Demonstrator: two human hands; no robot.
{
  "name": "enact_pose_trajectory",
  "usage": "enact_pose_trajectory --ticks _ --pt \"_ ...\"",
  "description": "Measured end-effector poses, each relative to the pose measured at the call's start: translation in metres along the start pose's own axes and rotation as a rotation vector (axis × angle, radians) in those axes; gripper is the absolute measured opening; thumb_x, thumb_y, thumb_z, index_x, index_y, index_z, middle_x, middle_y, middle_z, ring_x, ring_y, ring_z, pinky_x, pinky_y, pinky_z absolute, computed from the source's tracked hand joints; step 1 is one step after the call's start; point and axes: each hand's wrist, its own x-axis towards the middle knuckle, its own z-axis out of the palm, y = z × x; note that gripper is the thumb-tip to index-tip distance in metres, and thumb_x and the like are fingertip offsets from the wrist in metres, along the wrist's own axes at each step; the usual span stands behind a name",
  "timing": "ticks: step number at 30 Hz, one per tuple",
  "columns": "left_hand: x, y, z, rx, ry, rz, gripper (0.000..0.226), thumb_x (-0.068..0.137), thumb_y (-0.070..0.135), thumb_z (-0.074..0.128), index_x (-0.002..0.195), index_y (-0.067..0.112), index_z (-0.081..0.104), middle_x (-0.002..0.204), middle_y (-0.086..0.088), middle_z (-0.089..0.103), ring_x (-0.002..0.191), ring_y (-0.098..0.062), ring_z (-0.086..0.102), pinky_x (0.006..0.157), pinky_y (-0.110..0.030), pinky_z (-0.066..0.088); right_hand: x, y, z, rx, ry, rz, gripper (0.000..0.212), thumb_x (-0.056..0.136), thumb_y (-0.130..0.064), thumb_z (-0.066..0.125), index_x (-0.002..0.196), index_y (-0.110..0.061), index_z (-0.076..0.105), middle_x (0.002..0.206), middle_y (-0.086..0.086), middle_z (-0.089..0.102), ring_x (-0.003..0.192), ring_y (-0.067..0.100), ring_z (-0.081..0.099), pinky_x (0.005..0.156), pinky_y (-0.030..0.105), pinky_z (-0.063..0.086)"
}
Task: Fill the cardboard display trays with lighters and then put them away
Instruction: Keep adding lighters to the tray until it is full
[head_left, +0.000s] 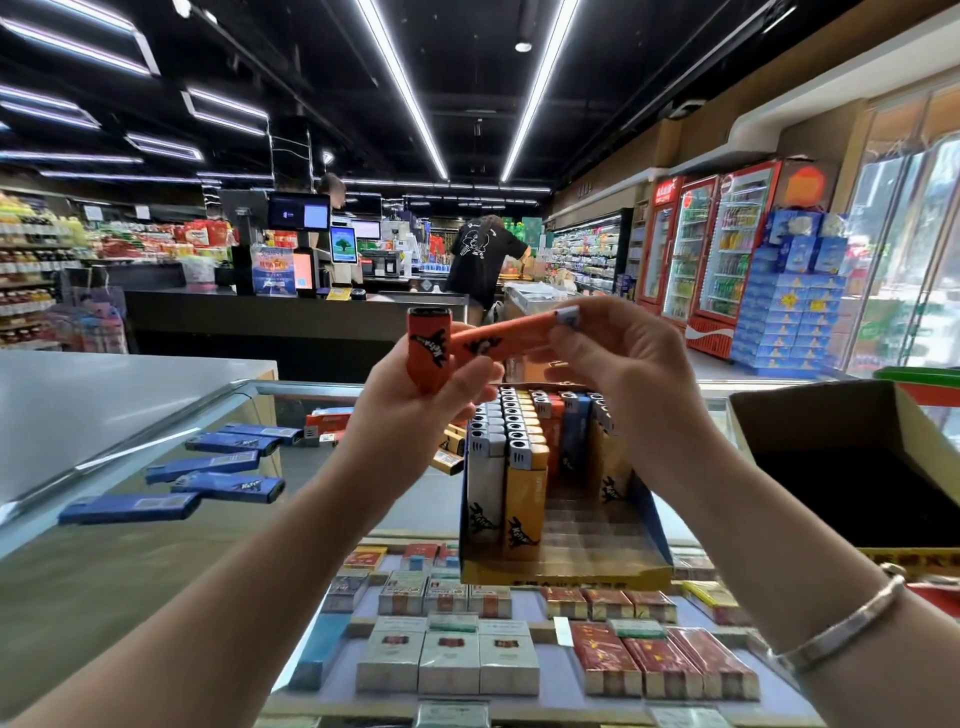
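Note:
My left hand (415, 410) grips an upright orange lighter (428, 353) above the glass counter. My right hand (613, 364) pinches a second orange lighter (511, 338), held level, its end close to the first one. Below the hands stands a cardboard display tray (566, 569) partly filled with upright white, yellow, orange and blue lighters (519, 447); its front right part holds none. Several blue lighters (218, 475) lie loose on the glass to the left. More loose lighters (449, 452) lie behind my left wrist.
An open, dark cardboard box (852, 467) stands at the right. Cigarette packs (452, 660) fill the glass case (156, 545) under the counter. A grey counter surface (104, 405) lies at the left. Behind are a checkout desk, two people and drink fridges.

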Motion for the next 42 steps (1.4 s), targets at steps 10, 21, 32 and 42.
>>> enact_pose_trajectory --ticks 10,21,32,42 --pt "0.004 -0.010 -0.008 0.115 0.056 -0.017 0.028 0.081 0.041 0.052 0.085 0.014 0.044 0.050 0.007 0.048 0.042 -0.004 0.042 0.044 -0.013 0.040 0.010 0.002 -0.027 -0.268 0.093 0.001 0.017 0.089 -0.004 0.056 0.100 -0.014 0.062 0.081 0.002 0.064 0.064 0.003 0.064 0.050 0.011 0.046" --pt "0.001 -0.022 -0.005 0.299 -0.027 -0.137 0.012 0.095 0.025 0.041 0.095 0.016 0.049 0.092 -0.012 0.061 0.087 -0.026 0.060 0.078 -0.040 0.053 0.012 0.015 -0.032 -0.705 -0.154 -0.011 0.022 0.074 -0.010 0.075 0.077 -0.029 0.063 0.073 -0.008 0.064 0.060 0.000 0.054 0.057 0.007 0.043" --pt "-0.004 -0.017 -0.004 0.429 -0.132 -0.123 0.015 0.092 0.030 0.048 0.099 0.017 0.053 0.093 -0.019 0.063 0.088 -0.036 0.059 0.077 -0.056 0.048 0.011 0.024 -0.033 -0.826 -0.337 0.011 0.015 0.074 -0.013 0.076 0.085 -0.020 0.068 0.074 -0.009 0.062 0.068 -0.001 0.054 0.058 0.008 0.040" --pt "-0.003 -0.017 -0.003 0.461 -0.133 -0.109 0.014 0.092 0.030 0.048 0.098 0.019 0.053 0.090 -0.015 0.063 0.084 -0.031 0.060 0.077 -0.052 0.049 0.009 0.034 -0.029 -0.940 -0.332 -0.087 0.018 0.079 -0.011 0.071 0.096 -0.014 0.071 0.080 -0.020 0.051 0.087 0.012 0.049 0.075 0.026 0.037"
